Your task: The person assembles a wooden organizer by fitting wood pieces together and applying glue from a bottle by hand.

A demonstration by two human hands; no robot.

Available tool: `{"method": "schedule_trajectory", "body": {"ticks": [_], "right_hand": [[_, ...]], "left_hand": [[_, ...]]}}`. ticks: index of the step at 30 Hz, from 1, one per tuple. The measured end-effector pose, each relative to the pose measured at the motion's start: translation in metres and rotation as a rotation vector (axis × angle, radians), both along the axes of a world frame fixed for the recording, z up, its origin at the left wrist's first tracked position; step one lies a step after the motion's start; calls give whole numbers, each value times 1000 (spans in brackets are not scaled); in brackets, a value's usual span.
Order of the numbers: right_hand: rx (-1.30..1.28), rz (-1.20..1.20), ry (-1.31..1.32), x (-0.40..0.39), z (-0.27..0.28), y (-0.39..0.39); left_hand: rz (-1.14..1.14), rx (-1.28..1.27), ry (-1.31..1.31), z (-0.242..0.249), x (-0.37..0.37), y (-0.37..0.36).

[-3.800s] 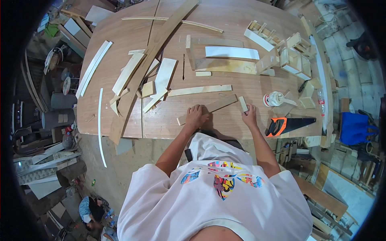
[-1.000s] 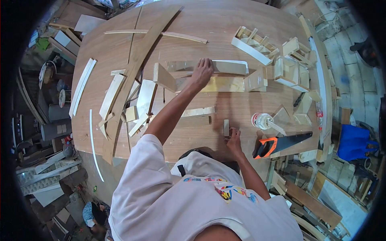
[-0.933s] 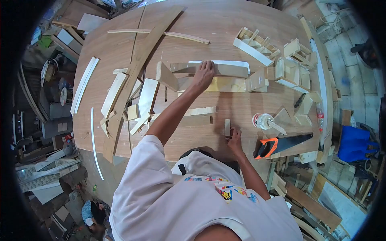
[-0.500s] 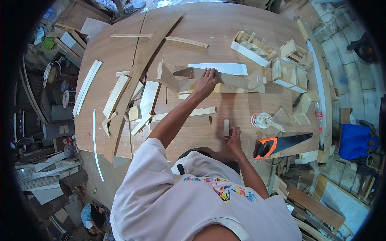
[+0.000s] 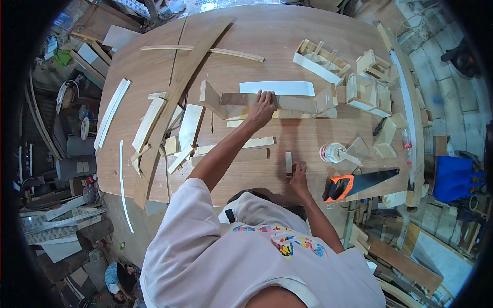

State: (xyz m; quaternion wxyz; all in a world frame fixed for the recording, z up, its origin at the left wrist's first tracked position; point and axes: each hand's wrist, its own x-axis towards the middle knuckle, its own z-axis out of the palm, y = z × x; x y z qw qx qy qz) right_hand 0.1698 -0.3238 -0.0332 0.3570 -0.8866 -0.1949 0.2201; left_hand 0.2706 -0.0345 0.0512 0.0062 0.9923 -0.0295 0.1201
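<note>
My left hand (image 5: 262, 109) reaches across the table with its fingers closed over the long middle board of a wooden frame (image 5: 297, 104). Upright end boards stand at both sides of this frame, the left end board (image 5: 211, 99) and the right one (image 5: 325, 99). Close to the table's front edge, my right hand (image 5: 298, 176) has its fingers closed at the lower end of a small wooden block (image 5: 288, 163). Behind the frame lies a white strip (image 5: 277, 88). Part of the middle board is hidden under my left hand.
Right of my right hand are a glue jar (image 5: 333, 152) with a stick in it and an orange-handled handsaw (image 5: 362, 185). Small compartmented wooden boxes (image 5: 322, 60) stand at the back right. Across the left side lies a long plank (image 5: 179, 113) among several offcuts.
The left end of the frame's middle board has dipped slightly toward me, under my left hand. My right hand and the small block have hardly moved.
</note>
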Motion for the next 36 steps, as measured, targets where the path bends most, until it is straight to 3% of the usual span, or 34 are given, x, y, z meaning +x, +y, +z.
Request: {"method": "schedule_trajectory", "body": {"ticks": [2,12,14,18,20,24,29,33,36], "right_hand": [[1,-15,-45,-1,0,1],[54,63,-82,8,8,3],[-279,-56,154,20,42,20],[-372,-33,6,39,55,37],[-318,88,-63,50,29,38],[-291,92,-139,75,42,65],[331,48,-23,115,60,110],[343,-13,-4,135,41,131],[401,33,-150,141,41,141]], "left_hand": [[2,100,20,2,-2,-1],[9,43,5,2,-6,-6],[-2,19,-55,-2,-8,-6],[-28,15,44,-5,-7,-1],[-28,-61,38,-3,-9,0],[-72,-45,-8,-11,-8,7],[-87,-163,65,1,-10,7],[-110,-166,50,3,-10,10],[-104,-161,57,7,-10,11]]}}
